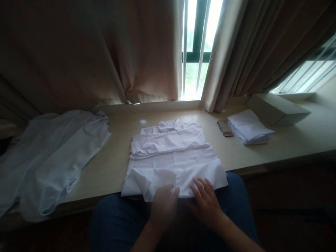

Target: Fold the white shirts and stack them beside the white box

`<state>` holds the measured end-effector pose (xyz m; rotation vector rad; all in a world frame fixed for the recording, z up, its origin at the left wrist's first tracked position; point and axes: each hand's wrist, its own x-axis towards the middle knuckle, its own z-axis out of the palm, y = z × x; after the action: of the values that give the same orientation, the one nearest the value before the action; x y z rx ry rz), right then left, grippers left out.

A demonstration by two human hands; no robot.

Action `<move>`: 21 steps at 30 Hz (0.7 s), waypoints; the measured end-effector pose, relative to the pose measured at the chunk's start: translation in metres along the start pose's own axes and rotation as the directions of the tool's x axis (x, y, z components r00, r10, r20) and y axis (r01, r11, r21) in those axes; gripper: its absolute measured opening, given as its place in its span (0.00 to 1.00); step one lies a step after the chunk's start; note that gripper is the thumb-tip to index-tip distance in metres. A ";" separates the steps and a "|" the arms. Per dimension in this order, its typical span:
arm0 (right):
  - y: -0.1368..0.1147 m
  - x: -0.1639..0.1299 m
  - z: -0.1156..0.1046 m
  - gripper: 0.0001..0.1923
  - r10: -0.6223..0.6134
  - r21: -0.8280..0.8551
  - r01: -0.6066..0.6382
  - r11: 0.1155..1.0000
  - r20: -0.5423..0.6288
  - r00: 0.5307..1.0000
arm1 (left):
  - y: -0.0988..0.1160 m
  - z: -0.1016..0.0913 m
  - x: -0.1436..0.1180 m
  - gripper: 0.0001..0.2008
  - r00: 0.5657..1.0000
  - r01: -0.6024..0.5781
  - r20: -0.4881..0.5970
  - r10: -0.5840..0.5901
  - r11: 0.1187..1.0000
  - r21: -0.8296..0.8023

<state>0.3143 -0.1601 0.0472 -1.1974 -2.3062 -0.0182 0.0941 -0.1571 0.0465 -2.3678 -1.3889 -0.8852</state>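
A white shirt [183, 154] lies partly folded on the table before me, its collar toward the window and a sleeve laid across its upper part. The near edge reaches over the table's front, above my knees. My right hand [204, 199] rests on that edge with its fingers stretched out over the cloth. Beside it my left hand [164, 204] is at the same edge, left of the middle; it is blurred, and its grip on the cloth cannot be made out.
Another white garment [60, 147] is spread out at the left, hanging over the table's front edge. At the right lie a folded white stack of cloth [249, 127], a small pixelated object [225, 128] and a box [280, 108]. Curtains [147, 52] hang behind the table [105, 175].
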 end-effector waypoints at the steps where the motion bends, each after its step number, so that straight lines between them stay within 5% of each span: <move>1: 0.003 -0.002 0.000 0.31 0.035 -0.024 -0.035 0.999 -0.032 0.999 | 0.000 -0.001 0.002 0.13 1.000 -0.005 -0.014 0.005 1.000 -0.013; 4: 0.003 0.001 0.002 0.32 0.070 -0.041 -0.074 0.996 -0.108 0.992 | 0.001 -0.003 0.011 0.15 0.998 -0.027 -0.056 0.023 0.998 -0.061; 11: -0.018 0.034 0.003 0.20 -0.031 0.084 0.051 0.995 -0.225 0.974 | 0.001 -0.011 0.023 0.14 1.000 -0.011 -0.030 0.008 0.995 -0.100; 18: -0.014 0.033 0.004 0.16 -0.037 0.086 0.051 0.995 -0.162 0.986 | -0.019 -0.017 0.008 0.22 0.998 0.037 0.051 -0.036 0.999 -0.017; 21: -0.013 0.025 0.009 0.18 -0.074 0.058 0.082 0.995 -0.125 0.989 | -0.015 -0.016 0.004 0.21 0.998 -0.048 0.035 0.050 0.998 -0.051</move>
<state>0.2885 -0.1470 0.0537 -1.0445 -2.2282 -0.0458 0.0761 -0.1548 0.0602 -2.4555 -1.3309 -0.8786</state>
